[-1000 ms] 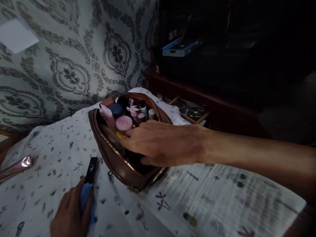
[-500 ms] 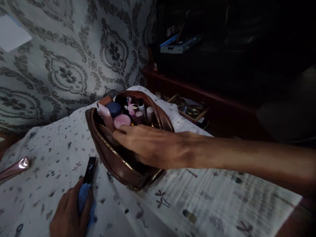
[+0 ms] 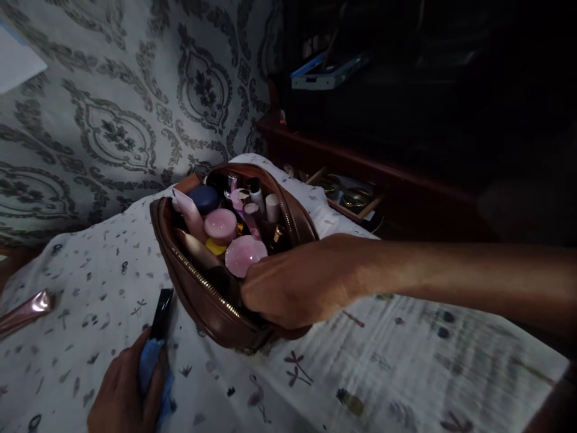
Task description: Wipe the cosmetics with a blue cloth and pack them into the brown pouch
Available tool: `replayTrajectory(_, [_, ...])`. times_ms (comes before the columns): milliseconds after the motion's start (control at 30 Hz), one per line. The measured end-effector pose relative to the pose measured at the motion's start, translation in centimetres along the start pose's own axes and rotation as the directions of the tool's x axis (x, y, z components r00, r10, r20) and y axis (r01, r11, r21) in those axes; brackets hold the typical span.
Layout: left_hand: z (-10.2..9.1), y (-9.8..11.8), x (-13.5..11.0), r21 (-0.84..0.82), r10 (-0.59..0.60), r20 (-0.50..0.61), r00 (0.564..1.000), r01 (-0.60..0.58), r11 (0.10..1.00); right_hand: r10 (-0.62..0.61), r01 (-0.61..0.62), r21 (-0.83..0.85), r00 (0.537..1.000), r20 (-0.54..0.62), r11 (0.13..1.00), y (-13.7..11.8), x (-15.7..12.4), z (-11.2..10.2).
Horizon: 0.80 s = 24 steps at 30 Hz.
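A brown zip bag stands unzipped, filled with cosmetics. My right hand reaches into its near right end, knuckles up; the fingertips are hidden inside. Beside those knuckles is a round pink container, with a second pink jar behind it. Further back are a dark blue round case, a pale pink flat packet and several small tubes and bottles. At the lower left, my left hand is closed around a slim black-ended object and a crumpled blue cloth. The object's lower part is covered.
The bag rests on a white printed cloth. A shiny pink tube lies at far left. Behind the bag, a dark red wooden cabinet has an open drawer holding round metallic items. Patterned wall covering rises at the left.
My right hand has moved right and nearer within the bag, from its middle to its near right end. The round pink container has come into view. My left hand keeps its hold.
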<state>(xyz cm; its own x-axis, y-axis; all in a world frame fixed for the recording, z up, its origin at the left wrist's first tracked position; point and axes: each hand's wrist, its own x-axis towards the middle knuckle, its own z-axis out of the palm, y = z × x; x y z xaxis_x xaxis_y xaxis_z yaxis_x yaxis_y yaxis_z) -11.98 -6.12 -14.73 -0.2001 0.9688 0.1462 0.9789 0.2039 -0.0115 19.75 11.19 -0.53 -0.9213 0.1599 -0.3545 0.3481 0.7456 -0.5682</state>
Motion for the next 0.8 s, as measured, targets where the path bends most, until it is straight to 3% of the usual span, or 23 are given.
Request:
replayTrajectory(67, [0.0, 0.0, 0.0, -0.003, 0.005, 0.001, 1.0, -0.005, 1.0, 0.029, -0.031, 0.023, 0.995, 0.091, 0.999, 0.1, -0.1, 0.1])
replayTrajectory(267, [-0.1, 0.1, 0.1, -0.012, 0.019, -0.012, 1.0, -0.019, 1.0, 0.057, -0.058, 0.056, 0.998, 0.027, 0.997, 0.1, -0.3, 0.5])
replayTrajectory(400, [-0.2, 0.9, 0.0, -0.006, 0.006, -0.035, 0.999, -0.006, 1.0, 0.112, -0.112, 0.0, 0.992, 0.065, 0.994, -0.6, -0.2, 0.5])
replayTrajectory(600, [-0.4, 1.4, -0.1, -0.028, 0.005, -0.078, 0.997, -0.008, 1.0, 0.013, 0.002, -0.131, 0.993, 0.115, 0.991, -1.1, 0.0, 0.3])
replayTrajectory(767, [-0.3, 1.0, 0.0, -0.017, 0.016, -0.074, 0.997, -0.017, 1.0, -0.055, 0.046, -0.125, 0.996, -0.07, 0.991, -0.4, -0.9, 0.8])
replayTrajectory(800, [-0.3, 1.2, -0.1, -0.018, 0.015, -0.09, 0.996, -0.017, 1.0, -0.08, 0.054, -0.146, 0.98, -0.183, 0.988, -0.2, -1.1, 1.1])
